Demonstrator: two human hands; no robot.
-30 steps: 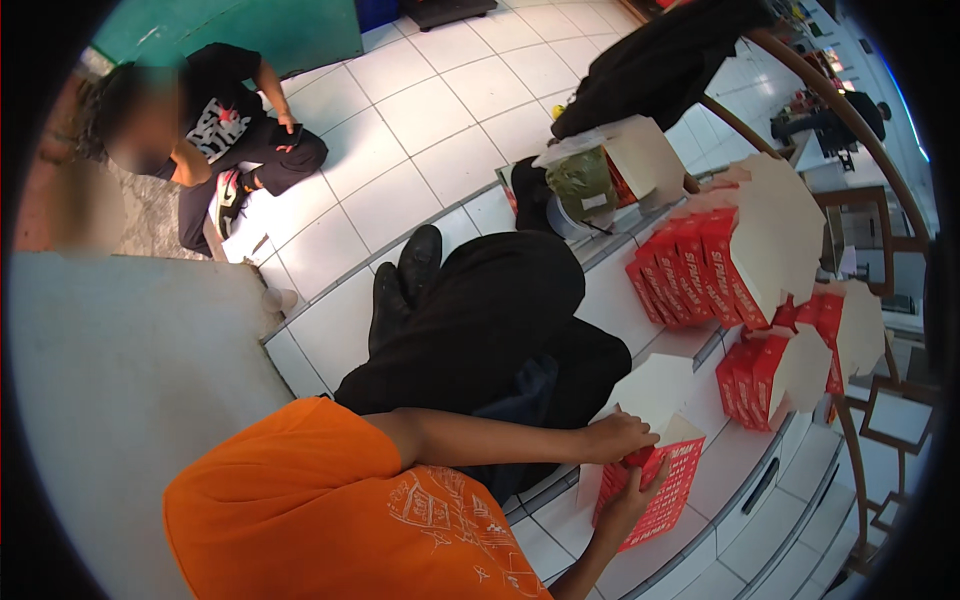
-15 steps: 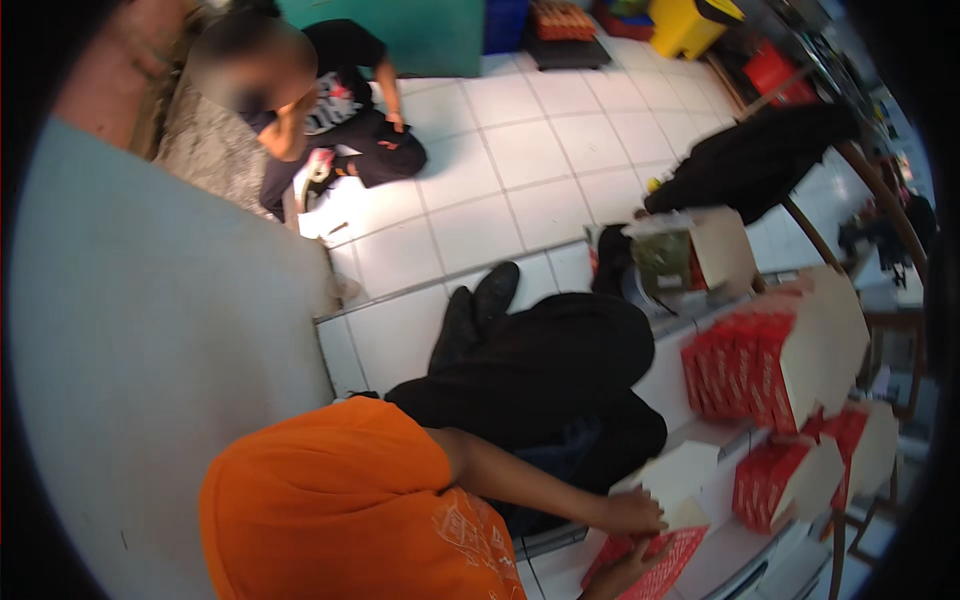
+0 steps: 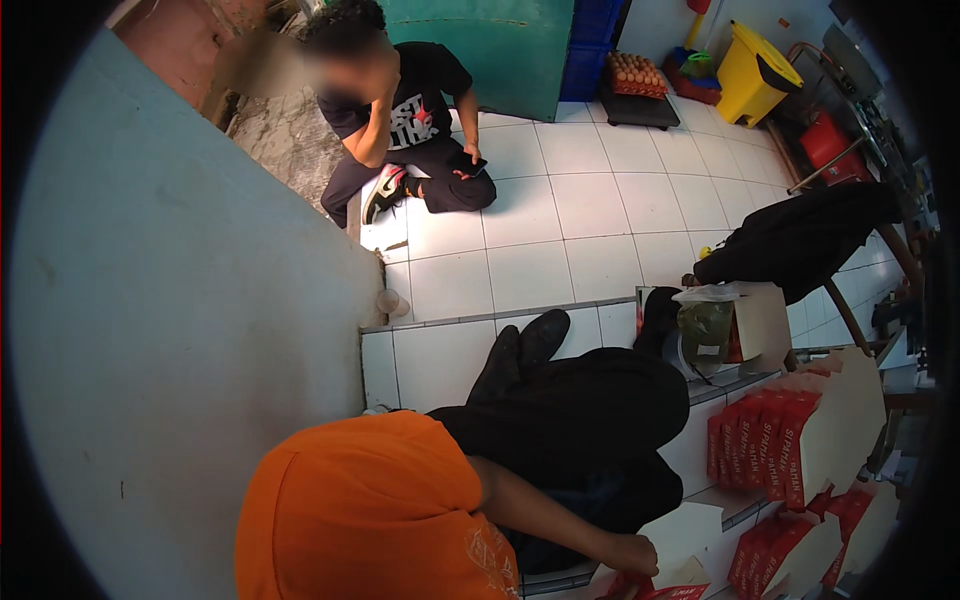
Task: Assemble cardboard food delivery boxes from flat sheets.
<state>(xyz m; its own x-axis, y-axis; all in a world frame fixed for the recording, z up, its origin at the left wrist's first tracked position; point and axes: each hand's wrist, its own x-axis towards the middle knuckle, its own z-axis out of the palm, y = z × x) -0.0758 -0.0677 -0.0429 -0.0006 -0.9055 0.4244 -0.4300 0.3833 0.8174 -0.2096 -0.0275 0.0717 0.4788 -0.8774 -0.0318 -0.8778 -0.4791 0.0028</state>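
My left hand point(image 3: 632, 555) is curled closed at the edge of a red and white cardboard box point(image 3: 683, 538), whose white flap stands up. Its fingertips are hidden against the box's red side. The box is partly cut off by the lower edge of the view, and my right hand is out of sight. Beside this box, on the right, stand more red and white cartons point(image 3: 765, 555). A larger group of nested cartons point(image 3: 765, 440) rests farther up, its white flaps fanned to the right.
A co-worker point(image 3: 425, 120) sits on the tiled step, holding a dark phone point(image 3: 468, 165). A grey wall point(image 3: 170, 330) rises on my left. Green contents fill a bagged container point(image 3: 704, 335). Black cloth point(image 3: 800, 240) hangs over a chair; egg trays point(image 3: 635, 76) stand beyond.
The view has shifted, so the scene sits lower and farther right. My right hand, earlier on the box beside my left, has gone out of view. My left hand is now more tightly curled.
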